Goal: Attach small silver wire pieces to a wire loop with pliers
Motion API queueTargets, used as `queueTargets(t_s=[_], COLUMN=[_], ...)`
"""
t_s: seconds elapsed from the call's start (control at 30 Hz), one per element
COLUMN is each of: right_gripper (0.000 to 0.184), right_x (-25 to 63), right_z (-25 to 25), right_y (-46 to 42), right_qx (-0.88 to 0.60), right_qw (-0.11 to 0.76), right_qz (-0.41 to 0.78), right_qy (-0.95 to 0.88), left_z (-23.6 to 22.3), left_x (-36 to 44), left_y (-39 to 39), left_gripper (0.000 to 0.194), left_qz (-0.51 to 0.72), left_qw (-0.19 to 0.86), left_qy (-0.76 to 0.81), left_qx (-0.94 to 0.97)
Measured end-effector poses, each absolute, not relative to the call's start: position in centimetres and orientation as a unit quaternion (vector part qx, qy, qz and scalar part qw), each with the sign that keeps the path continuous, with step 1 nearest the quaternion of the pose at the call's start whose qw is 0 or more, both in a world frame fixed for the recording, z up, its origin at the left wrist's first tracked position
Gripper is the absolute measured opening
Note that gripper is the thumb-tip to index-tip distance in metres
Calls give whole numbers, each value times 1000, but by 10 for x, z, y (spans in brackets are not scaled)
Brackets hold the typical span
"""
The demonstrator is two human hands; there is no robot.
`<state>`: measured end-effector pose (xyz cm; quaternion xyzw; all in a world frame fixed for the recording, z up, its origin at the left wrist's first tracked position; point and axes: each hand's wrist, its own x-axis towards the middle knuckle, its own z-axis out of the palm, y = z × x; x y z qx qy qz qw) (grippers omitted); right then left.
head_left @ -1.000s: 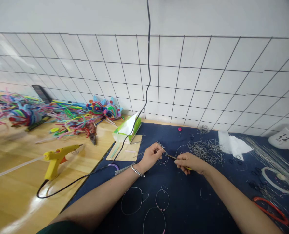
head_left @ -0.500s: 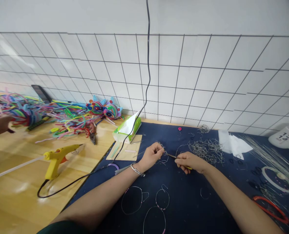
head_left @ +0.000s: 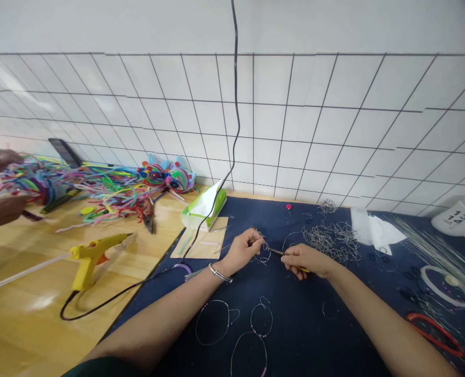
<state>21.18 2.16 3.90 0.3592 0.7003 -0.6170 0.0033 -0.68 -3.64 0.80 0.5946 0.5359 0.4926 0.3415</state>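
My left hand (head_left: 245, 248) pinches a thin piece of bent silver wire (head_left: 264, 256) over the dark blue mat (head_left: 295, 324). My right hand (head_left: 305, 260) is closed around a slim tool with a yellow handle, seemingly pliers (head_left: 276, 252); their narrow tip points left and meets the wire by my left fingertips. The jaws are too small to make out. Nearer me lie three wire loops with pink beads: a left loop (head_left: 196, 327), a small one (head_left: 272, 318) and a lower one (head_left: 232, 356). A tangled heap of wire (head_left: 330, 243) sits beyond my right hand.
To the left are a yellow glue gun (head_left: 85, 262), its black cord, a tissue pack (head_left: 205, 212) and heaped pipe cleaners (head_left: 110, 188). A co-worker's hands (head_left: 0, 209) hold a striped piece there. At right stand loose wires (head_left: 444, 256), a red ring (head_left: 434, 330) and a mug (head_left: 458, 217).
My hands stay nearly in place, with the tool's tip still at the wire. At far left, the co-worker's hands have shifted slightly to the right, and the upper one shows more.
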Motion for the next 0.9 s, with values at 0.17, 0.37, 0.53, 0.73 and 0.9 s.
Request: queueTargets(t_s=[0.17, 0.37, 0.53, 0.73, 0.9], right_gripper=[36, 36, 36, 35, 34], right_x=[214, 216, 217, 217, 217], right_z=[41, 38, 36, 36, 35], right_y=[23, 25, 26, 27, 28], right_qx=[357, 353, 349, 343, 339], right_qw=[3, 2, 7, 8, 5], right_qz=[-639, -645, -650, -659, -667], right_qy=[681, 678, 675, 669, 664], left_z=[11, 17, 21, 17, 16], left_x=[-8, -9, -10, -13, -16], left_y=[-34, -35, -36, -33, -32], left_gripper=[18, 17, 18, 17, 16], left_qz=[498, 501, 490, 477, 447], left_qw=[424, 457, 462, 455, 459], left_qy=[485, 458, 453, 459, 463], left_qx=[581, 575, 584, 596, 612])
